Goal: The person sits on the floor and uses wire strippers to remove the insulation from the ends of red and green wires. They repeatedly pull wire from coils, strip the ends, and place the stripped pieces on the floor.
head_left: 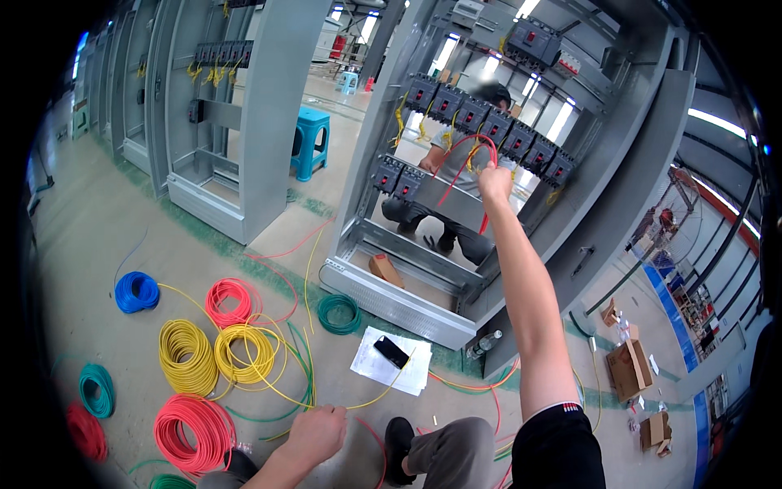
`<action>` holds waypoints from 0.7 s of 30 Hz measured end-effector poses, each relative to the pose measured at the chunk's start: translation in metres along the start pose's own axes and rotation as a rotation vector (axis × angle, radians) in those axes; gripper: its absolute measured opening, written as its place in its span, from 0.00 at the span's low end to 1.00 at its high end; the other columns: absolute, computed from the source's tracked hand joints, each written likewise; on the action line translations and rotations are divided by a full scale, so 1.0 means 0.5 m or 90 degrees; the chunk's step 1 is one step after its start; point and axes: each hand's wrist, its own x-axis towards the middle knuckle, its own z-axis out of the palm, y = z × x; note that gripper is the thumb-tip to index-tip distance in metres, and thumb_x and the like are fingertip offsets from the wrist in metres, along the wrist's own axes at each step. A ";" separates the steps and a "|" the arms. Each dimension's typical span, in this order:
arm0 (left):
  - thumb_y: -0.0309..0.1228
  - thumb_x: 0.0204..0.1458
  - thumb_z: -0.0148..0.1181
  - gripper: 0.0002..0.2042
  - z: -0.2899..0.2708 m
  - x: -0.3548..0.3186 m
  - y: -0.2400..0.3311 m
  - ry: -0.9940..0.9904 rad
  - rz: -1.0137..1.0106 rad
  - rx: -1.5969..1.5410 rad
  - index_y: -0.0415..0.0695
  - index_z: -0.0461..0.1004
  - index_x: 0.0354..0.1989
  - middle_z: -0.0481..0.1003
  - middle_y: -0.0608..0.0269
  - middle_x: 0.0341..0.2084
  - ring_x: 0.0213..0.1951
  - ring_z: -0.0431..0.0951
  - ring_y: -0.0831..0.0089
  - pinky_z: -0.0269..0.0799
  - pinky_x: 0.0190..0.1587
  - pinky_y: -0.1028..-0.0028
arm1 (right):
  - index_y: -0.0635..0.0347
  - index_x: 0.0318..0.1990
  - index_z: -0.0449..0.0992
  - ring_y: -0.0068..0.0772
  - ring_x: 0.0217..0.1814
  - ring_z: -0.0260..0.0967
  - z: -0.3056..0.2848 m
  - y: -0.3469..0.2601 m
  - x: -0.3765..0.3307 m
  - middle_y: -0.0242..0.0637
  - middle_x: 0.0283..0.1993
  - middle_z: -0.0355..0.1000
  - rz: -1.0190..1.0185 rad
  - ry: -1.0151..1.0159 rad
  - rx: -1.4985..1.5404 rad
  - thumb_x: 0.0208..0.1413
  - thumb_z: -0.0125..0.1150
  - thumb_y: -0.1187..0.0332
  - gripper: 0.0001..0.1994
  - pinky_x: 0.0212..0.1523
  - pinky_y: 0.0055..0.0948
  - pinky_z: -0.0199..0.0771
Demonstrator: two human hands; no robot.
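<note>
My right arm reaches up into the open grey cabinet (407, 303), and my right hand (494, 181) is closed round a red wire (492, 150). That wire arches up over my fist and bends down to the left, in front of the row of dark circuit breakers (472, 114). Several breakers carry short yellow wires. Low in front of me, my left hand (319, 432) is curled into a fist over the floor; what it holds, if anything, is hidden. A loose yellow wire (371, 403) runs along the floor just beyond its knuckles.
Yellow coils (187, 357), red coils (194, 433), a blue coil (137, 292) and green coils (339, 314) lie on the floor. A phone (391, 351) rests on paper sheets (366, 367). Behind the cabinet crouches another person (456, 163). Beyond are a blue stool (310, 143) and cardboard boxes (629, 371).
</note>
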 end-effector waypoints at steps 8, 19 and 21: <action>0.32 0.50 0.51 0.08 0.014 -0.020 -0.013 0.104 0.061 -0.032 0.40 0.72 0.30 0.75 0.51 0.26 0.29 0.77 0.53 0.74 0.31 0.58 | 0.69 0.37 0.78 0.57 0.51 0.70 -0.161 -0.094 0.046 0.60 0.44 0.73 -0.003 0.071 0.071 0.57 0.53 0.55 0.21 0.52 0.44 0.69; 0.32 0.51 0.52 0.09 0.039 0.018 -0.024 0.021 0.015 0.012 0.40 0.73 0.35 0.76 0.48 0.30 0.33 0.77 0.51 0.73 0.37 0.56 | 0.67 0.51 0.73 0.50 0.55 0.69 -0.343 -0.359 0.077 0.55 0.54 0.69 -0.071 0.195 0.099 0.57 0.49 0.55 0.23 0.51 0.39 0.70; 0.33 0.51 0.53 0.10 0.036 0.021 -0.023 -0.008 -0.002 0.016 0.40 0.74 0.37 0.76 0.48 0.31 0.35 0.77 0.51 0.73 0.39 0.56 | 0.67 0.50 0.73 0.48 0.55 0.69 -0.347 -0.370 0.092 0.55 0.55 0.69 -0.075 0.212 0.100 0.57 0.50 0.55 0.23 0.50 0.38 0.70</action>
